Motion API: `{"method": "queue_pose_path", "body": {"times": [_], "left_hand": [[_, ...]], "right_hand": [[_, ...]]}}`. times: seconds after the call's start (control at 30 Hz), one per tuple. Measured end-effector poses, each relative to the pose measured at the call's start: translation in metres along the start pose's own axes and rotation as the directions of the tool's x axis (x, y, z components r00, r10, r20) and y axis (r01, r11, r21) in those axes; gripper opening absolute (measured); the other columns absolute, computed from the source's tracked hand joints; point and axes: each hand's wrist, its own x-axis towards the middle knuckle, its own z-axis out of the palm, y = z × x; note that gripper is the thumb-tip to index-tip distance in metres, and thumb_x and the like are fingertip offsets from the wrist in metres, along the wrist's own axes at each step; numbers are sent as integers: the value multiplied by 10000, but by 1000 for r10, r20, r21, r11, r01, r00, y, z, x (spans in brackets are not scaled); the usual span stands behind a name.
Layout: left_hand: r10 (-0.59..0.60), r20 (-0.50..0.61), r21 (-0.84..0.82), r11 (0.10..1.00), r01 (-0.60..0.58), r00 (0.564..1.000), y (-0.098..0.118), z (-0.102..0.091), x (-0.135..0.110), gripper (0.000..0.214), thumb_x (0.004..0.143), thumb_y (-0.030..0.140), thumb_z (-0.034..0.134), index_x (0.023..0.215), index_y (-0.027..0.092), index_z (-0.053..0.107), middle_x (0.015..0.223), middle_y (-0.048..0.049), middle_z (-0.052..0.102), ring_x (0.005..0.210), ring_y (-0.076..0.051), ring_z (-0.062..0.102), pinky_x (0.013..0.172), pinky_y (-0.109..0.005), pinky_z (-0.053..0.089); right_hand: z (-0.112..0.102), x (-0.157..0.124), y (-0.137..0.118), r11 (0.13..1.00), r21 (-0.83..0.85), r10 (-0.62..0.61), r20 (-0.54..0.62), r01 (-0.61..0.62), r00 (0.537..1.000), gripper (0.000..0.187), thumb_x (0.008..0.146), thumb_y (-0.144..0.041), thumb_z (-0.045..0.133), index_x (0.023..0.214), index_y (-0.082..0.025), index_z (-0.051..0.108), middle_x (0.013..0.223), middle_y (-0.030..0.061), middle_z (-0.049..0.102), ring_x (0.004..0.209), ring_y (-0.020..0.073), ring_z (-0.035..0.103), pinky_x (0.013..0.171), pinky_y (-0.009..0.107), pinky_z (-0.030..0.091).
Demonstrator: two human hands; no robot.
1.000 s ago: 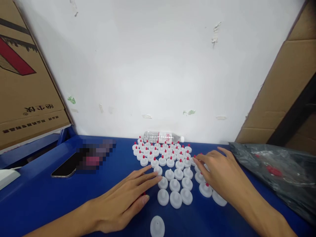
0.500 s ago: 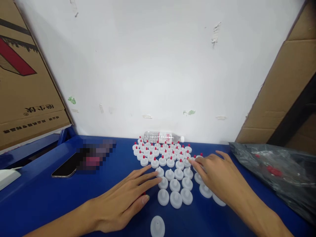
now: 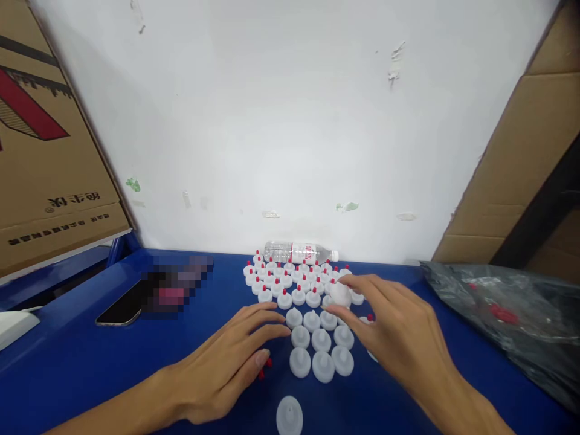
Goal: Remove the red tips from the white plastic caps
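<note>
On the blue table, several white round nozzle caps [image 3: 321, 340] without tips stand in rows, with one more white cap [image 3: 289, 415] nearer me. Behind them, many white caps with red tips [image 3: 284, 298] are grouped. My right hand [image 3: 394, 320] pinches a white nozzle cap [image 3: 341, 295] between thumb and forefinger over the right side of the group; its tip is hidden. My left hand [image 3: 231, 356] lies open, fingers stretched toward the left edge of the untipped caps. Beside its thumb lie small red tips [image 3: 261, 373], partly covered.
A clear plastic bottle [image 3: 299, 252] lies along the white wall behind the caps. To the left are a phone [image 3: 121, 305] and a white device [image 3: 16, 326]. A dark plastic bag [image 3: 507, 320] with red pieces sits at right. Cardboard [image 3: 58, 151] stands at left.
My right hand has turned and shifted slightly, with a white cap now visible in its pinch. My left hand has drawn back a little, showing more of the red tips by its thumb.
</note>
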Motion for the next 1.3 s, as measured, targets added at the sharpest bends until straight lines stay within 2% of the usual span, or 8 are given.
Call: {"method": "queue_pose_path", "body": {"times": [0.13,0.23,0.43,0.6,0.73,0.87,1.07,1.3], "left_hand": [[-32,-40,17,999,33,999,2,-1,-3,424,1127,286,329,1540,311,426,1611,-64,465,1510,-262,420,1269,-490,364],[-17,-58,3,1000,17,998,3,-3,-3,430,1111,240,342,1528,299,429,1596,-76,465,1490,-268,436,1259,-474,381],[-15,-163,5,1000,16,986,7,-3,-2,471,1054,136,394,1499,285,435,1500,-95,535,1378,-264,535,1178,-424,478],[13,-251,24,1000,-7,968,5,1,1,445,1027,138,495,1450,273,471,1344,-87,623,1232,-245,614,1069,-365,544],[133,-249,40,991,-127,959,6,-1,5,244,1023,95,504,1215,233,563,1085,-63,668,994,-205,630,909,-329,549],[185,-216,55,983,-177,959,12,-6,7,164,1004,113,510,1118,220,559,969,-53,665,887,-207,600,828,-348,522],[182,-127,41,983,-179,975,17,-5,6,175,964,94,475,1069,212,550,908,-52,664,865,-222,585,822,-369,517],[124,-74,-4,992,-125,990,13,-2,3,141,1003,130,442,1062,217,535,951,-60,635,910,-236,569,843,-393,495]], "right_hand": [[3,-1,-13,999,48,-14,-12,14,1000,276,1081,-387,549,1244,-184,638,1091,78,770,818,217,755,724,342,555],[5,-3,-19,997,65,-43,-21,45,999,275,1078,-270,542,1326,-183,624,1201,111,746,944,234,761,796,353,589],[2,-5,-30,932,212,-302,4,294,953,477,959,43,401,1276,-186,675,1257,118,733,1119,220,710,919,366,595],[2,-3,-49,871,250,-438,8,422,899,354,993,-38,443,1169,-189,710,1187,76,766,1044,194,706,884,344,585],[6,-7,-61,846,235,-487,-28,479,873,270,1031,-108,492,1144,-186,724,1151,46,768,979,190,706,867,339,562],[10,-13,-66,840,211,-504,-39,500,863,190,1022,-170,575,1143,-194,719,1184,44,756,1032,195,695,930,340,532],[11,-13,-66,827,207,-526,-40,522,849,143,1024,-197,592,1083,-216,721,1133,18,768,1002,171,686,922,321,532],[9,-8,-69,835,212,-504,-73,507,861,250,1046,-124,497,1045,-214,731,1089,-13,783,919,150,689,832,301,525]]}}
